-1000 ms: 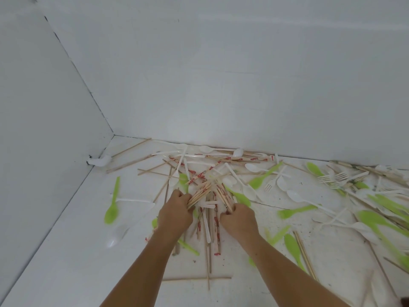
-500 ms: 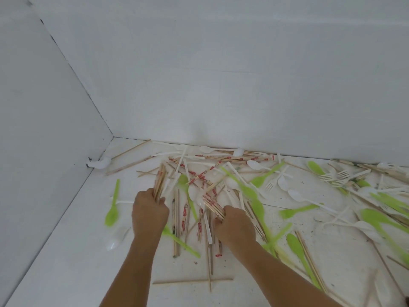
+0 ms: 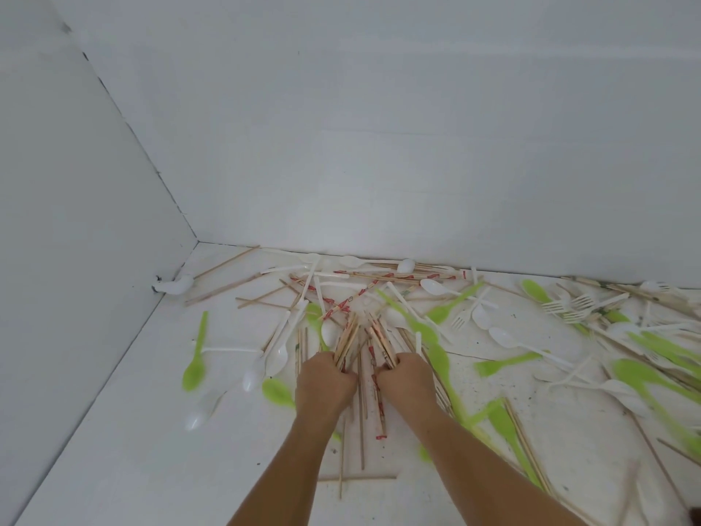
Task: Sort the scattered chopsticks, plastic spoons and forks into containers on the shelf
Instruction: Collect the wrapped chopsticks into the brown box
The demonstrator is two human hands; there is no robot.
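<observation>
Near the surface's back edge, left hand (image 3: 325, 383) clenches left chopstick bundle (image 3: 347, 341), right hand (image 3: 406, 378) clenches right chopstick bundle (image 3: 380, 342).

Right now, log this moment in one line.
left hand: grips left chopstick bundle | right hand: grips right chopstick bundle | green spoon, white forks: lying loose

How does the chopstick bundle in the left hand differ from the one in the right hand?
The left bundle, gripped by the left hand, leans to the right and looks plain tan. The right bundle, gripped by the right hand, leans to the left and looks redder. Both are chopsticks held at the near end.
</observation>
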